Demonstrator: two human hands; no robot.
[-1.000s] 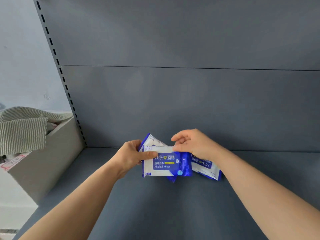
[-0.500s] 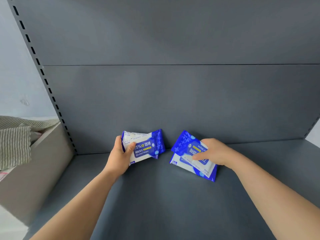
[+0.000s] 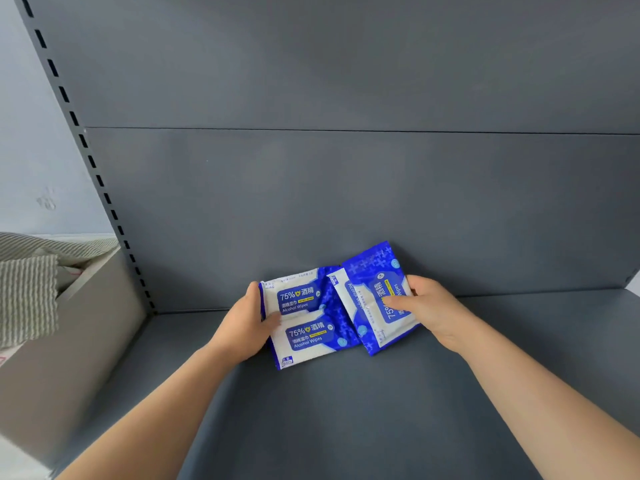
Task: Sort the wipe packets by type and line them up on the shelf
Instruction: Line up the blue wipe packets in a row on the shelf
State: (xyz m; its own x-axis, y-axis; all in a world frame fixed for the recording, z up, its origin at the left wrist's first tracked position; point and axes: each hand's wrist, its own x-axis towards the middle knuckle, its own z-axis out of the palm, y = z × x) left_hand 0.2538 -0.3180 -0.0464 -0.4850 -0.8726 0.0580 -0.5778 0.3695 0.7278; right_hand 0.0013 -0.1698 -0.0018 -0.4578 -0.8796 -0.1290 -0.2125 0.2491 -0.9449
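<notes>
Dark grey back panel fills most of the view, w/ one horizontal seam across it. Below it the grey shelf runs toward us.

Off the shelf's left end stands a beige box. A slotted upright slants along the panel's left edge. A striped cloth hangs over the box's far-left rim.

Both our bare forearms reach in from the near side to the far middle of the shelf, by the back panel. Three blue-and-white "75% Alcohol Wipes" packets are there, all same type.

- The far-left packet and near-left packet face us w/ print upright. The near one overlaps the far one's lower edge.
- The right packet is turned approx. a quarter, print running up its length. Its left edge lies over the blue right ends of the other two.
- We can't tell whether another packet hides behind it, or whether the packets rest on the shelf or are held up.

Left grip clamps the left ends of the two left packets, thumb on front, fingers behind. Right grip holds the right packet at its right edge, thumb pressed on the label.
</notes>
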